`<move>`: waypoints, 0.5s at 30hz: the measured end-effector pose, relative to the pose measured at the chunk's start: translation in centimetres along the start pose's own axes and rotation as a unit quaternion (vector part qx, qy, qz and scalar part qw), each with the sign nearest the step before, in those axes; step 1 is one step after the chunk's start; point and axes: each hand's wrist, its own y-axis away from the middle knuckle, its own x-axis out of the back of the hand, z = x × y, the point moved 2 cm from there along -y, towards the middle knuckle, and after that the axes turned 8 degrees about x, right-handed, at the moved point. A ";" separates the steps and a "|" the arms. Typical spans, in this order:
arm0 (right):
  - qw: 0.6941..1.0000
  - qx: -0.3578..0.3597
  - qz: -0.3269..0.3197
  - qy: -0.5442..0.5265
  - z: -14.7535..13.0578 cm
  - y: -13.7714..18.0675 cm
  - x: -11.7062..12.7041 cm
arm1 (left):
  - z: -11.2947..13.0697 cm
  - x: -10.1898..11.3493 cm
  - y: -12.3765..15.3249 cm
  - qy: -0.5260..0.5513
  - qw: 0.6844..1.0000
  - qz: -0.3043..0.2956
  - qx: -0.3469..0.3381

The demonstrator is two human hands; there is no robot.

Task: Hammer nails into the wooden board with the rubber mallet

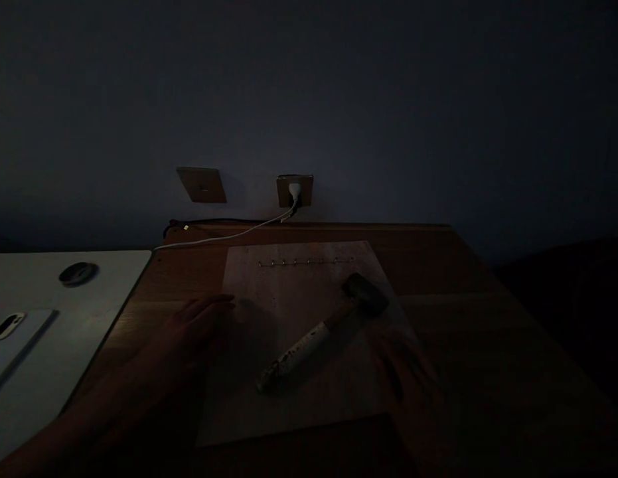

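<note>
Board: a pale, flat board lies on the wooden desk; directions below are from its centre. The flat desk probably gives it firm support underneath.
Hammer: it lies diagonally on the board, dark head toward 2 o'clock, white, stained handle toward 8 o'clock. Neither hand holds it; lying flat, it seems to rest steadily by its own weight.
Nail row: small metal nails, as they appear, stand in a line at 12 o'clock, near the far edge. Their upright position suggests they are fixed in the wood, but it is too dark to tell how deep.
Left hand: at 9 o'clock, beside the board's edge, fingers loosely extended and close together, with nothing visible in the grasp. I cannot tell whether the fingertips press the board.
Right hand: at 4 o'clock, over the board's right edge, fingers half spread, seemingly holding nothing; contact is unclear in this darkness.
Wall socket: at 12 o'clock, beyond the desk; the white plug sits in it, and its cable runs toward 10 o'clock, away from the board.
</note>
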 end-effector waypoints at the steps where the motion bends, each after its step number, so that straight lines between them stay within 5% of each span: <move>1: 1.000 -0.001 0.000 0.015 0.5 0.1 0.2 | 0.7 -0.3 -0.5 0.010 1.000 -0.009 -0.012; 9: 0.993 -0.103 -0.006 0.060 9.9 0.5 3.2 | 7.5 -5.9 -7.5 0.003 0.982 -0.045 -0.185; 15: 0.978 -0.199 0.009 0.066 16.7 -0.8 6.1 | 13.4 -10.3 -13.9 0.010 0.968 -0.071 -0.242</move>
